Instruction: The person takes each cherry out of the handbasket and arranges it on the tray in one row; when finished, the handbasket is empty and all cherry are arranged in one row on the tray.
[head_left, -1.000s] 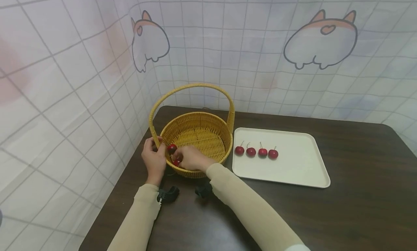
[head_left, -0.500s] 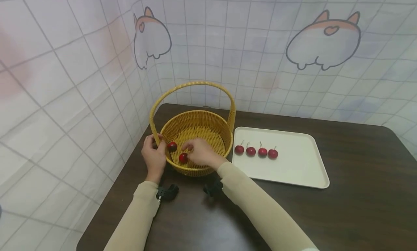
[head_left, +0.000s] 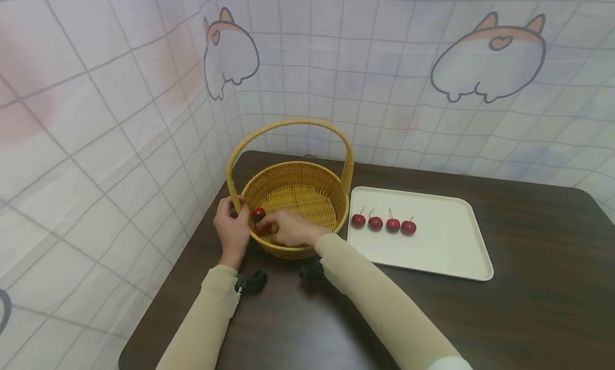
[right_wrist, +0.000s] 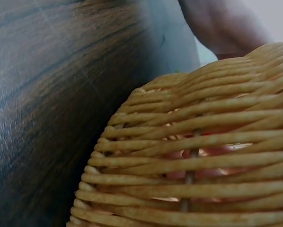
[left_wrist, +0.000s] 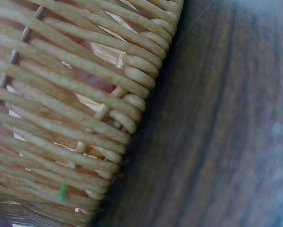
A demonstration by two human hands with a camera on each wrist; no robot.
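A yellow woven basket (head_left: 298, 170) with a tall arched handle stands at the back left of the table. My left hand (head_left: 233, 228) grips its left rim at the foot of the handle. One dark red cherry (head_left: 258, 214) lies inside, against the left wall near my left fingers. My right hand (head_left: 288, 228) reaches over the front rim into the basket, its bent fingers low beside that cherry. Whatever is between those fingers is hidden. Both wrist views show mostly the basket's outer weave (left_wrist: 70, 90), with reddish patches behind the gaps in the right wrist view.
A white tray (head_left: 447, 242) lies right of the basket, with several stemmed cherries (head_left: 393, 224) in a row on its left part. Patterned cloth (head_left: 375, 81) hangs behind and to the left of the dark wooden table (head_left: 538, 252).
My right hand first drew back rightward from a second cherry in the basket, then moved left again and now covers that spot. My left hand stays on the rim.
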